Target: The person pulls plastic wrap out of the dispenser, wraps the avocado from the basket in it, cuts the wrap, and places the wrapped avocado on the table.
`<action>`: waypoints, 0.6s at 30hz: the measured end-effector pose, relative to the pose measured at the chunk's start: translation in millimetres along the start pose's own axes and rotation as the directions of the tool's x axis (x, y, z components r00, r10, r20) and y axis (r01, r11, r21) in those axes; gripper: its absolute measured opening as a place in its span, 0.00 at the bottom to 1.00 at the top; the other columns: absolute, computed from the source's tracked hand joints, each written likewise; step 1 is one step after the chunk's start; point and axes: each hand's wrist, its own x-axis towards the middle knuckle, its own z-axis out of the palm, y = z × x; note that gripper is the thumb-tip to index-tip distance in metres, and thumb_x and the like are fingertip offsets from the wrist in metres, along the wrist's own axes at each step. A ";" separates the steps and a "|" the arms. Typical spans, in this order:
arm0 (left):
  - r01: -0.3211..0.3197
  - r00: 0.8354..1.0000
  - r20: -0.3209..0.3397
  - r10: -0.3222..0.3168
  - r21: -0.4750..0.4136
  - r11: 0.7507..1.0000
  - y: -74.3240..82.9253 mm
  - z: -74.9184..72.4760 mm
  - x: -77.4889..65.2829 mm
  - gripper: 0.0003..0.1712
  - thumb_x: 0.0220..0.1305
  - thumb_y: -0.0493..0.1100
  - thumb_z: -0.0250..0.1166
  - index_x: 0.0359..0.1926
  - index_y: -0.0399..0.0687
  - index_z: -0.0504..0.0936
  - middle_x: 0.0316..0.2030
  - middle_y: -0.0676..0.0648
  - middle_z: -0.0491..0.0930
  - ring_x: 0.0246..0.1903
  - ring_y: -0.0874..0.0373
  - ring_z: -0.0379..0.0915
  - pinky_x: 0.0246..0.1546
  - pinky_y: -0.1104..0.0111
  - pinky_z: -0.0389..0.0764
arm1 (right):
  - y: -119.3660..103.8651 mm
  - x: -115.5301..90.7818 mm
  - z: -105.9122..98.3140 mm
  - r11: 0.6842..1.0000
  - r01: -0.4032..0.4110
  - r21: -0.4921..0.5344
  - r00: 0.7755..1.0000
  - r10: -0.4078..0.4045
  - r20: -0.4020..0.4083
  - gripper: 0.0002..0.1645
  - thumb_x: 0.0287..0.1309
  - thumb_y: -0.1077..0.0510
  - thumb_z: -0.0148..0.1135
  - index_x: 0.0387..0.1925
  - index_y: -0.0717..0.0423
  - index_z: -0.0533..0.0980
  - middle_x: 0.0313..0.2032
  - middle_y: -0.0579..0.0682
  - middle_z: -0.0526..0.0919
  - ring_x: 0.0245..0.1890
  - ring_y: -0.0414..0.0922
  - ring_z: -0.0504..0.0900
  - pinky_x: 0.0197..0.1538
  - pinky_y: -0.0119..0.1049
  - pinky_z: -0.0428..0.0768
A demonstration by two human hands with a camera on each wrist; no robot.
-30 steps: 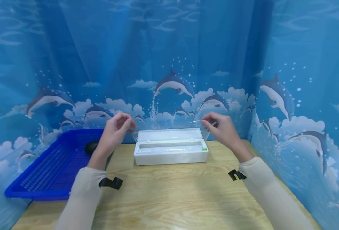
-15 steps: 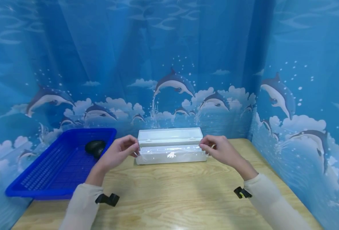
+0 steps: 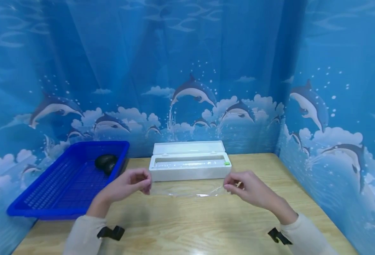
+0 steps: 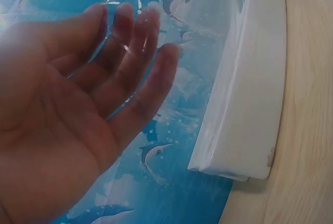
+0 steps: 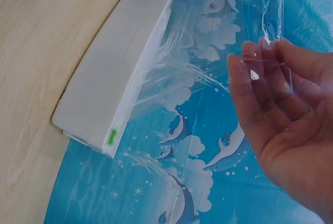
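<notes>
Clear, shiny plastic film [image 3: 202, 195] is held at both ends — stretched sideways. Behind it, a long white box [image 3: 190, 174] is seen lying crosswise — its lid [image 3: 189, 147] tipped back.

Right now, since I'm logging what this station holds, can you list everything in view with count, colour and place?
Table: one, light wood, lower part of the head view
Dolphin backdrop: panel count unclear, blue and white, behind and beside the table
Blue basket: one, blue, table's left
Dark rounded items: two visible, near black, basket's far right corner
White box: one, white, table's far middle, lid open
Green tab: one, green, box's right end
Clear film: one sheet, transparent, in front of the box
Sleeves: two, cream, forearms
Black straps: two, black, cuffs
Left grip: one, bare, pinching the film's left side
Right grip: one, bare, pinching its right side
</notes>
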 end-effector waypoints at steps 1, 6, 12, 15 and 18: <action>0.002 1.000 0.023 -0.002 -0.014 1.000 -1.1 -0.2 -1.2 0.13 0.79 0.41 0.55 0.45 0.32 0.76 0.38 0.45 0.82 0.38 0.57 0.84 0.44 0.61 0.89 | 0.0 -2.0 1.1 1.000 0.002 0.001 1.000 -0.002 0.010 0.04 0.70 0.58 0.63 0.37 0.48 0.83 0.31 0.40 0.87 0.31 0.33 0.83 0.33 0.31 0.86; 0.015 0.990 0.138 -0.008 -0.049 0.999 -5.4 0.7 -6.6 0.14 0.79 0.41 0.55 0.46 0.30 0.76 0.40 0.44 0.85 0.41 0.56 0.85 0.49 0.58 0.89 | 6.1 -11.0 7.6 0.999 0.023 0.021 0.996 -0.025 0.083 0.07 0.72 0.55 0.61 0.38 0.49 0.83 0.33 0.41 0.88 0.34 0.32 0.84 0.36 0.30 0.87; 0.074 0.967 0.247 -0.058 -0.057 0.996 -11.4 7.7 -11.4 0.13 0.79 0.42 0.56 0.47 0.33 0.78 0.44 0.25 0.81 0.44 0.57 0.84 0.51 0.61 0.87 | 16.4 -17.5 15.8 0.996 0.078 0.033 0.983 -0.082 0.164 0.08 0.72 0.56 0.61 0.38 0.52 0.83 0.34 0.43 0.89 0.36 0.30 0.84 0.39 0.30 0.87; 0.081 0.947 0.314 -0.063 -0.044 0.996 -16.8 11.9 -13.9 0.12 0.78 0.42 0.57 0.45 0.34 0.78 0.45 0.28 0.82 0.46 0.59 0.83 0.54 0.63 0.85 | 20.3 -20.4 20.3 0.993 0.111 0.027 0.972 -0.115 0.204 0.06 0.71 0.57 0.62 0.36 0.52 0.83 0.33 0.42 0.88 0.37 0.29 0.84 0.40 0.29 0.87; 0.050 0.930 0.363 -0.047 0.001 0.999 -20.2 16.7 -15.8 0.10 0.77 0.41 0.58 0.43 0.37 0.79 0.46 0.31 0.83 0.47 0.62 0.82 0.54 0.68 0.83 | 24.9 -23.3 25.1 0.992 0.125 0.035 0.961 -0.129 0.244 0.06 0.70 0.59 0.63 0.34 0.51 0.82 0.33 0.42 0.87 0.37 0.28 0.83 0.42 0.30 0.87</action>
